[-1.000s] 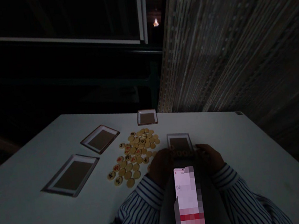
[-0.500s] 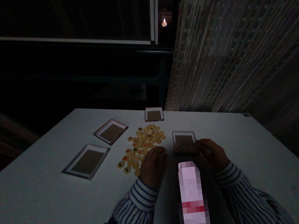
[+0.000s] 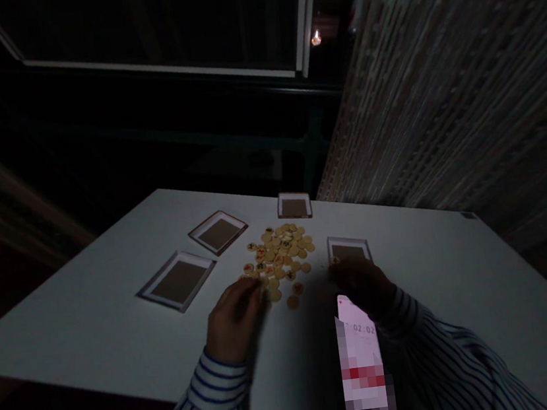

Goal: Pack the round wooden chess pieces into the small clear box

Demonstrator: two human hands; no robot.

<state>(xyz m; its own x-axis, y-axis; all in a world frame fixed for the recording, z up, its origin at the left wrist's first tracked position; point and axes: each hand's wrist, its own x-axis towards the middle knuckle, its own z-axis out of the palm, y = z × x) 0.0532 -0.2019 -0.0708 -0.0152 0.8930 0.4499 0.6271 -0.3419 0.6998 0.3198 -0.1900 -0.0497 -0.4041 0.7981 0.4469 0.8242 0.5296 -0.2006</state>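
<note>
Round wooden Chinese chess pieces (image 3: 284, 250), some with red or black characters, lie in a loose heap mid-table. My left hand (image 3: 233, 323) is at the heap's near-left edge, its fingers curled together over some pieces; what they grip is hidden. In front of the right-hand tray (image 3: 348, 241), my right hand (image 3: 365, 283) bends its fingers closed at the near-left corner and covers the tray's near part. One piece (image 3: 335, 260) shows beside those fingertips; whether they grip anything is too dark to see.
Three more shallow trays stand beyond and left of the heap: a grey-rimmed one (image 3: 139, 293), a brown-rimmed one (image 3: 197, 231) and a far one (image 3: 293, 193). A lit phone (image 3: 361, 347) lies near me on the white table (image 3: 91, 307). String curtains (image 3: 418, 81) hang at right.
My left hand has moved left along the heap's near edge, uncovering pieces at the right. My right hand has shifted from the tray's right side across its near edge. The view has shifted slightly.
</note>
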